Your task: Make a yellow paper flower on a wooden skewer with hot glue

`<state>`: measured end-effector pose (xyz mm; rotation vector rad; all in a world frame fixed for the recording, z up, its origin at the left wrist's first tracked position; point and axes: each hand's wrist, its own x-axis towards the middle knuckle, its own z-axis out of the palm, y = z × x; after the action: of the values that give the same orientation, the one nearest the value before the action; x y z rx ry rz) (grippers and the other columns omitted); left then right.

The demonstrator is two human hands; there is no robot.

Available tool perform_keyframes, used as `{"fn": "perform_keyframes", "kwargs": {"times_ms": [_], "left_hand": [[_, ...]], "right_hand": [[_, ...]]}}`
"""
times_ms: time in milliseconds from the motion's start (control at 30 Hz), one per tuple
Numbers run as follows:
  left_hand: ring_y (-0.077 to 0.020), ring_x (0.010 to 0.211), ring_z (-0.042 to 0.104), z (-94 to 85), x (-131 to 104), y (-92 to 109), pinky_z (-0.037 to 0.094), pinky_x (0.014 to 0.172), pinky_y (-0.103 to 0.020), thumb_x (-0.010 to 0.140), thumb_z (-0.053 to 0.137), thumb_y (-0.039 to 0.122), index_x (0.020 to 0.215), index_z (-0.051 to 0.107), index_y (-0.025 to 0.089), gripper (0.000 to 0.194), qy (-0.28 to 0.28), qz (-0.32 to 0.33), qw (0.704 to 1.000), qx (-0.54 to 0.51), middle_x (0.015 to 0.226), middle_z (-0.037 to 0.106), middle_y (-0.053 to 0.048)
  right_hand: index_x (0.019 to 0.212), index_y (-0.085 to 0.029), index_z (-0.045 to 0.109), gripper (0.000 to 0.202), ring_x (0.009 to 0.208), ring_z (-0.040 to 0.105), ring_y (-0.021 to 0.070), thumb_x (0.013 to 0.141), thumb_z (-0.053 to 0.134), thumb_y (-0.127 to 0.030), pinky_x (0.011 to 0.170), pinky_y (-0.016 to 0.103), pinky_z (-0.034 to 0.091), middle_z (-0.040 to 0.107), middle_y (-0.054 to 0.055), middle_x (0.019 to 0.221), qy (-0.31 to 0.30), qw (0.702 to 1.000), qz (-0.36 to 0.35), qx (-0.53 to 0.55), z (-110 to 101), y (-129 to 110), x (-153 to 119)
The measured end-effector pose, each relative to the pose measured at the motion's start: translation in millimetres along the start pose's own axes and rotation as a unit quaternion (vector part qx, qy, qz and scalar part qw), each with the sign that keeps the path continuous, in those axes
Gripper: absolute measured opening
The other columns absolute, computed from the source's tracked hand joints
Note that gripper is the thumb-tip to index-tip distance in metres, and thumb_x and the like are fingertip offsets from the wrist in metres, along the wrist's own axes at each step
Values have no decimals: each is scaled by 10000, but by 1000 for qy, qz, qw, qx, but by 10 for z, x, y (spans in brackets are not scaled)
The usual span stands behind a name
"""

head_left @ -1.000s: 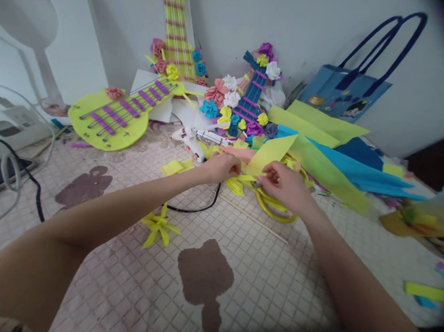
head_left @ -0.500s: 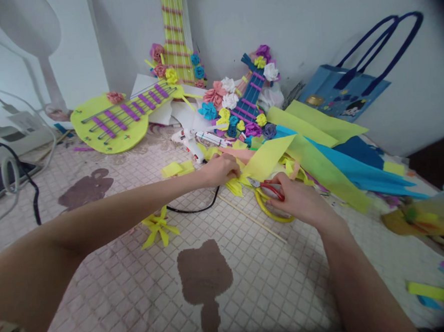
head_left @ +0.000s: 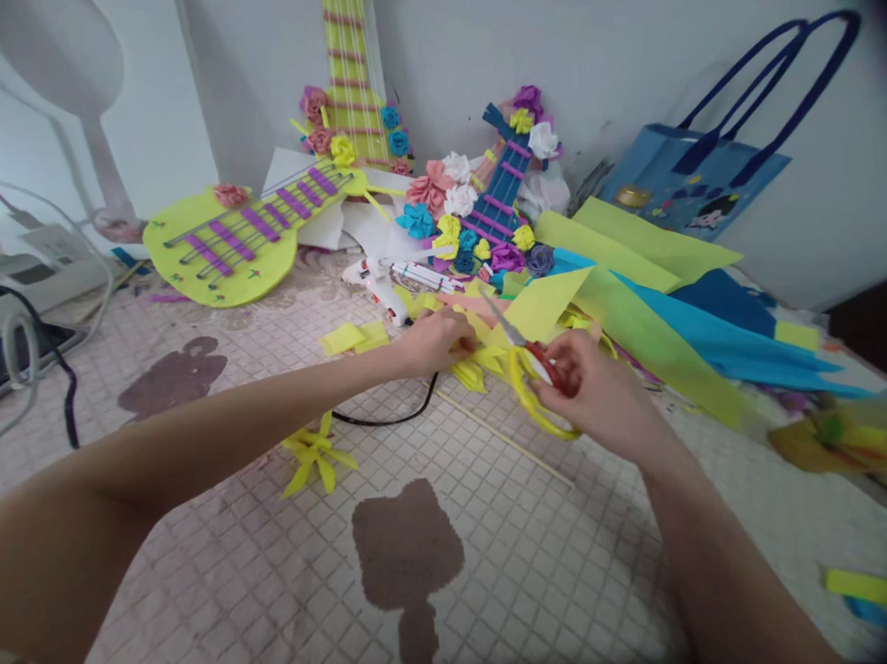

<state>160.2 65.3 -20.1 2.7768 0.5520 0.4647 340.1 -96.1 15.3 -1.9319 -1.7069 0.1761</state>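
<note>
Pale cream, gridded with thin brownish lines, the table cover (head_left: pixel 563 565) runs back to a plain grey-white wall (head_left: pixel 546 35). A white panel (head_left: pixel 163 99) stands at the far left, and a blue bag (head_left: pixel 675 183) leans at the back right. Between them crowd a yellow-green paper guitar (head_left: pixel 221 270), a smaller blue one (head_left: pixel 501 193) set about with paper flowers, and a white glue gun (head_left: pixel 382 291).

The left hand (head_left: pixel 436 342) has its fingers drawn together, pinching yellow paper strips (head_left: pixel 471 375) near the middle of the table; its fingertips are partly hidden. The right hand (head_left: pixel 605 397), just beside them, is curled around the red handles of the scissors (head_left: pixel 541 359), whose blades point up and to the left. A yellow loop (head_left: pixel 523 392) shows beside the handles.

Papers hem in the far side: yellow-green sheets (head_left: pixel 619 246) and blue paper (head_left: pixel 703 326) slant toward the right edge, with a dark area beyond. The widest open stretch lies between the forearms, on the near side, around a brown patch (head_left: pixel 407 540). A thin stick (head_left: pixel 502 434), a black cord (head_left: pixel 389 421) and a yellow paper star (head_left: pixel 318 460) border it.
</note>
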Motion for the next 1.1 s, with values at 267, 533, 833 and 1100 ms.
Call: {"fn": "perform_keyframes", "kwargs": {"times_ms": [267,533,833,1100], "left_hand": [[-236,943,532,-17,-75,90,344,773,-345,743,568,148,745,655,162,88,63,-37,996,56,869,639,-66],[-209,903,561,-468,-388,21,384,777,-327,818,513,190,805,647,163,138,95,-64,992,59,902,648,-62],[-146,792,599,-926,-1304,-3,465,741,-258,844,498,289,856,629,187,166,144,-109,984,-5,857,652,-36],[-143,823,616,-1027,-1835,-37,488,746,-248,871,476,332,888,637,235,188,98,-112,987,-67,900,663,-31]], "right_hand": [[850,-231,443,226,529,548,171,740,565,-386,450,241,223,581,-11,634,-82,976,-49,-197,295,-11,-21],[909,-229,487,228,647,586,195,762,592,-369,473,252,278,615,22,773,-87,973,-76,-200,215,61,-28],[882,-226,536,146,727,578,178,832,528,-363,603,284,431,605,37,844,-48,991,-93,-78,200,-103,-52],[779,-222,500,43,706,576,178,808,469,-215,559,276,395,598,28,823,-106,971,-143,-158,480,-372,-149]]}}
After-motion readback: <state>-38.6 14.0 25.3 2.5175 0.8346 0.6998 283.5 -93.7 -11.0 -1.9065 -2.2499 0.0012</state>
